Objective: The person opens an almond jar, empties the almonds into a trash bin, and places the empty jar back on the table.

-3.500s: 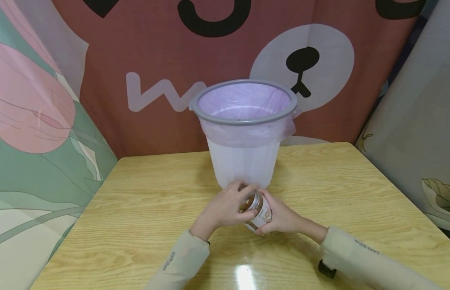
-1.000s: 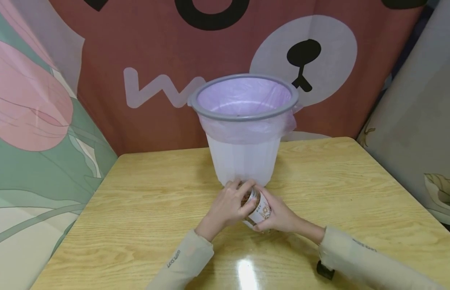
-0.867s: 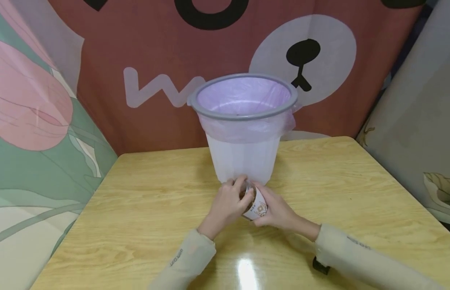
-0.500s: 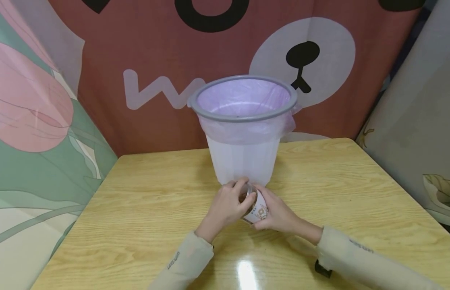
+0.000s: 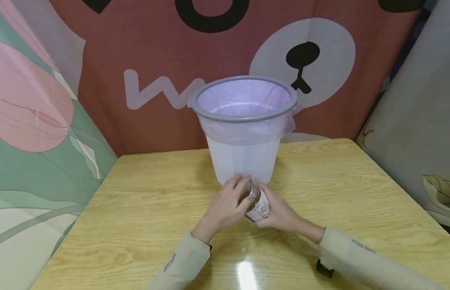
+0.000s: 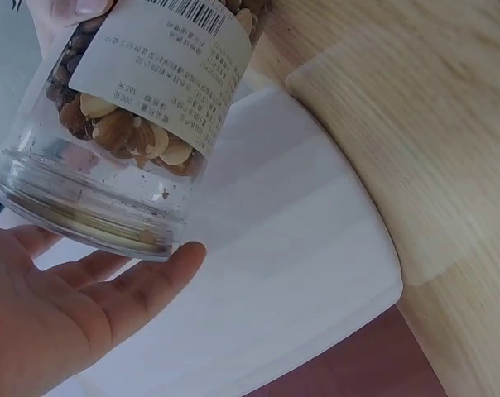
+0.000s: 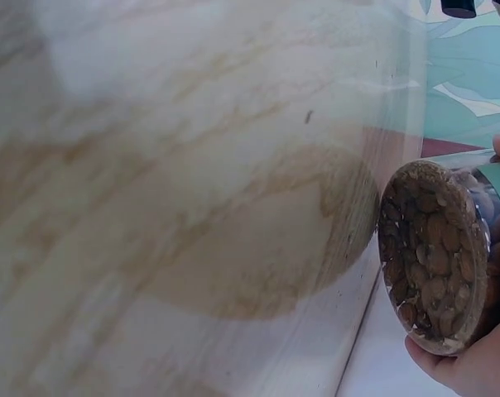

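Fingers (image 6: pixel 177 269) of the left hand (image 5: pixel 221 206) curl round the clear lid (image 6: pixel 80 217) of a labelled nut jar (image 5: pixel 259 206), thumb on the near side; tightness of hold cannot be told. Jar is tilted between the hands. Its long axis runs from the lid, left and away toward the foot of the white lined bin (image 5: pixel 243 161), to the base, right and nearer the person. Left hand is nearer the lid; the right hand (image 5: pixel 279 211) grips the jar round its label (image 6: pixel 163 70). Base contact with the wooden surface (image 5: pixel 156 201) is unconfirmed.
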### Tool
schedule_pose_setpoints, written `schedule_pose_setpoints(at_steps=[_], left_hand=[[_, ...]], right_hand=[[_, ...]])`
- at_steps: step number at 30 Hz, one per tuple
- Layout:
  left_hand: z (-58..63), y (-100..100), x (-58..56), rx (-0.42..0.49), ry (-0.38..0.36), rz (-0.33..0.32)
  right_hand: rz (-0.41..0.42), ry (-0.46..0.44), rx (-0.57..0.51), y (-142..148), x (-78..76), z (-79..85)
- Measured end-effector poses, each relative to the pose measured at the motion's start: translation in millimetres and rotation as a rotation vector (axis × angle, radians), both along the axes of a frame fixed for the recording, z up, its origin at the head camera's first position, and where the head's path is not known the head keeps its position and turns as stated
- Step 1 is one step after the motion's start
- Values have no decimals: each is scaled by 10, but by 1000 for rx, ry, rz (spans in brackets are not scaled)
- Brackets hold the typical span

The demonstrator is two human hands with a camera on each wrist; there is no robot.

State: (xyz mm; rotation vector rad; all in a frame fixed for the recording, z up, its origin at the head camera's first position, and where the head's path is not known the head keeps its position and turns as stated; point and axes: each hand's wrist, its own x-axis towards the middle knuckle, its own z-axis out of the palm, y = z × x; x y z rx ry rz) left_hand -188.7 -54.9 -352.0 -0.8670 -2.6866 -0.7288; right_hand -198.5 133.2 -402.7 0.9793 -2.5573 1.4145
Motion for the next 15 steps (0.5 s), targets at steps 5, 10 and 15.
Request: schedule_pose_setpoints(at_steps=[5,10,15], left_hand=[[5,-24,-14,-6,19,-25],[18,-51,-26,-9,24,-43],[23,-58,-42,-17,22,-40]], right_hand=[[15,-12,-1,3,0,5],[24,-21,-4,-1,-5,17],[17,-27,-8,-4,-6,20]])
